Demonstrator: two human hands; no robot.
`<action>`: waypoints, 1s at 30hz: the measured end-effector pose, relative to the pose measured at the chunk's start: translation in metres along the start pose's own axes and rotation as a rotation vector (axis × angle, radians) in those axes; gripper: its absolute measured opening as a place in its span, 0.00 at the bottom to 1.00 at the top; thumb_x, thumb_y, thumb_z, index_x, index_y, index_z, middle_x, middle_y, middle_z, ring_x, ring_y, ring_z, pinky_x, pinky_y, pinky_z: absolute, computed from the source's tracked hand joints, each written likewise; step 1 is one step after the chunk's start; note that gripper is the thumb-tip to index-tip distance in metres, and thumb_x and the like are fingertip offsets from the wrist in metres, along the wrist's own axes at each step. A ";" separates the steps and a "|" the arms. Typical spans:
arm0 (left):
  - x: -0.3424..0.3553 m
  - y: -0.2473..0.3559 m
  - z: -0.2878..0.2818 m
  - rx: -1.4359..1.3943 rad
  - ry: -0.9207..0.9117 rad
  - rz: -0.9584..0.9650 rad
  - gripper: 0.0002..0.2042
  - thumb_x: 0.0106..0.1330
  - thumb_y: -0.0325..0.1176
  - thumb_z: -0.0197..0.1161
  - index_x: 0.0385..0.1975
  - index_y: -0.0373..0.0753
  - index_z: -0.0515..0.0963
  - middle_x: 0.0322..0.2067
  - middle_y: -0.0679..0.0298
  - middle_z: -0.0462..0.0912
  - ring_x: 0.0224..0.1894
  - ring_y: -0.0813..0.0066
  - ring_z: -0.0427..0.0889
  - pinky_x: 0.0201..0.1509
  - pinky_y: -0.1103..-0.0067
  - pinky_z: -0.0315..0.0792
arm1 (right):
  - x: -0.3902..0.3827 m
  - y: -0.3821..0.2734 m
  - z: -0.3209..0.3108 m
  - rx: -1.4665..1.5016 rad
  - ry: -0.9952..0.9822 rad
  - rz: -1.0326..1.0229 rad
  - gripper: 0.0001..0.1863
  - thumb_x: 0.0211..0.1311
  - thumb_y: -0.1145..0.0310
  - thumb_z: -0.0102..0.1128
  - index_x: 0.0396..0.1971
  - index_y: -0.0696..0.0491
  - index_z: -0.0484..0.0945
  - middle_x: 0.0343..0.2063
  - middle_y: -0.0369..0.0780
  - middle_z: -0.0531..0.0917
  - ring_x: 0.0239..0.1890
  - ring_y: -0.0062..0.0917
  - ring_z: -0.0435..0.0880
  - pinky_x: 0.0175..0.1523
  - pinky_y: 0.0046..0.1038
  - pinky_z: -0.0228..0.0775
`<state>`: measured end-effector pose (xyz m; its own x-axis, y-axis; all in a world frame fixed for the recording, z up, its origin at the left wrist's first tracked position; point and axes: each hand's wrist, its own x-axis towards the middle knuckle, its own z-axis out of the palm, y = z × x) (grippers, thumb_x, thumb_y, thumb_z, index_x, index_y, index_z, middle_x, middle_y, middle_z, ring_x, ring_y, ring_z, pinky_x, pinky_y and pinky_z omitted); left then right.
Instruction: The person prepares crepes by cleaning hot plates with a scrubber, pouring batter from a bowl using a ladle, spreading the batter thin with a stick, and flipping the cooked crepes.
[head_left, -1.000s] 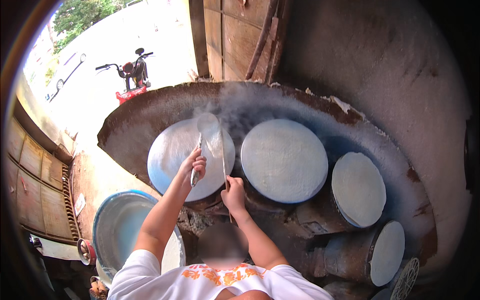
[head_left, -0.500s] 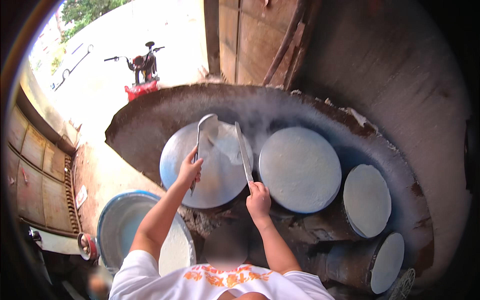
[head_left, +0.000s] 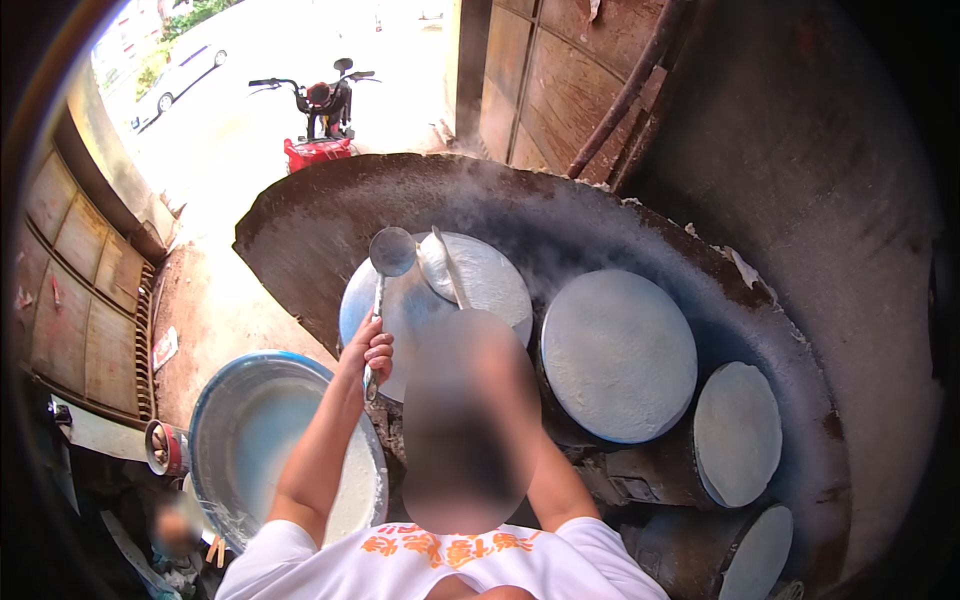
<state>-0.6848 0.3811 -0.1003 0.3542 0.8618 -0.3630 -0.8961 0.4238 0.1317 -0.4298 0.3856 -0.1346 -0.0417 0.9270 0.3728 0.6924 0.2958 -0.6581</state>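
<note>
My left hand [head_left: 369, 356] is closed round the handle of a metal ladle [head_left: 392, 252], its bowl raised above the left round griddle [head_left: 360, 300]. A thin white batter layer [head_left: 490, 278] covers that griddle's right side. A long flat spatula [head_left: 452, 268] lies across it, tilted, with a bulge of white batter [head_left: 433, 268] along its left edge. The spatula's lower end runs into a blurred patch that covers my right hand [head_left: 503, 372]; my right forearm leads there, but the fingers do not show.
Right of it, a second round griddle [head_left: 620, 355] is coated white. Two smaller white-topped drums [head_left: 738, 435] [head_left: 757, 555] stand further right. A blue-rimmed tub [head_left: 200, 450] with white batter is at lower left. A curved, rusty metal shield [head_left: 300, 215] rises behind the griddles; beyond stands a bike [head_left: 325, 110].
The spatula has swung left across the griddle, gathering white batter along its edge. The ladle's bowl has turned and moved slightly left. The whole view has shifted.
</note>
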 end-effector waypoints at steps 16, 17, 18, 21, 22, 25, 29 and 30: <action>-0.061 -0.075 0.055 -0.462 -0.315 0.218 0.20 0.73 0.45 0.44 0.19 0.42 0.59 0.11 0.73 0.56 0.09 0.84 0.61 0.11 0.86 0.59 | 0.072 0.028 0.038 -0.123 -0.393 -0.237 0.20 0.44 0.76 0.60 0.43 0.51 0.77 0.41 0.40 0.77 0.46 0.38 0.75 0.49 0.34 0.72; -0.063 -0.077 0.056 -0.447 -0.328 0.230 0.20 0.73 0.45 0.44 0.19 0.42 0.59 0.11 0.73 0.56 0.09 0.84 0.61 0.11 0.86 0.59 | 0.067 0.026 0.038 -0.074 -0.371 -0.286 0.20 0.45 0.77 0.58 0.42 0.51 0.78 0.40 0.40 0.78 0.45 0.38 0.75 0.49 0.35 0.73; -0.063 -0.079 0.058 -0.431 -0.340 0.237 0.20 0.73 0.45 0.44 0.18 0.42 0.59 0.11 0.73 0.56 0.10 0.84 0.62 0.11 0.85 0.60 | 0.070 0.028 0.034 -0.072 -0.374 -0.294 0.20 0.45 0.77 0.58 0.42 0.51 0.78 0.40 0.40 0.78 0.45 0.38 0.75 0.49 0.35 0.73; -0.070 -0.082 0.061 -0.393 -0.301 0.291 0.20 0.74 0.44 0.43 0.18 0.42 0.58 0.12 0.73 0.56 0.11 0.84 0.62 0.11 0.86 0.60 | 0.067 0.013 0.008 -0.086 -0.519 -0.407 0.18 0.42 0.79 0.58 0.38 0.51 0.81 0.40 0.37 0.80 0.44 0.37 0.75 0.48 0.34 0.73; -0.072 -0.081 0.064 -0.367 -0.282 0.318 0.20 0.74 0.44 0.43 0.18 0.42 0.58 0.12 0.73 0.56 0.11 0.84 0.62 0.11 0.85 0.60 | 0.068 0.026 -0.001 -0.071 -0.520 -0.401 0.18 0.42 0.79 0.58 0.38 0.51 0.81 0.40 0.37 0.80 0.44 0.37 0.75 0.48 0.34 0.73; -0.075 -0.080 0.062 -0.296 -0.311 0.335 0.12 0.75 0.41 0.42 0.32 0.42 0.67 0.16 0.72 0.58 0.11 0.85 0.60 0.11 0.87 0.59 | 0.115 0.075 -0.026 0.064 -0.379 -0.326 0.19 0.38 0.79 0.58 0.35 0.49 0.83 0.38 0.35 0.82 0.42 0.36 0.75 0.47 0.32 0.73; -0.062 -0.084 0.070 -0.177 -0.186 0.473 0.11 0.74 0.41 0.44 0.37 0.42 0.70 0.15 0.72 0.56 0.11 0.86 0.60 0.11 0.87 0.58 | 0.141 0.096 0.016 -0.042 -0.417 -0.472 0.18 0.39 0.78 0.59 0.36 0.49 0.82 0.38 0.37 0.81 0.41 0.37 0.77 0.47 0.32 0.72; -0.070 -0.086 0.068 -0.141 -0.152 0.549 0.12 0.74 0.39 0.45 0.49 0.46 0.73 0.17 0.72 0.56 0.12 0.86 0.59 0.11 0.88 0.58 | 0.126 0.068 0.024 0.008 -0.479 -0.499 0.18 0.39 0.77 0.59 0.36 0.49 0.82 0.38 0.38 0.81 0.41 0.37 0.77 0.47 0.32 0.72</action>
<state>-0.6140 0.3032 -0.0236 -0.1469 0.9795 -0.1381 -0.9825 -0.1283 0.1350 -0.4049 0.5277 -0.1479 -0.6684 0.6791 0.3036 0.5029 0.7132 -0.4882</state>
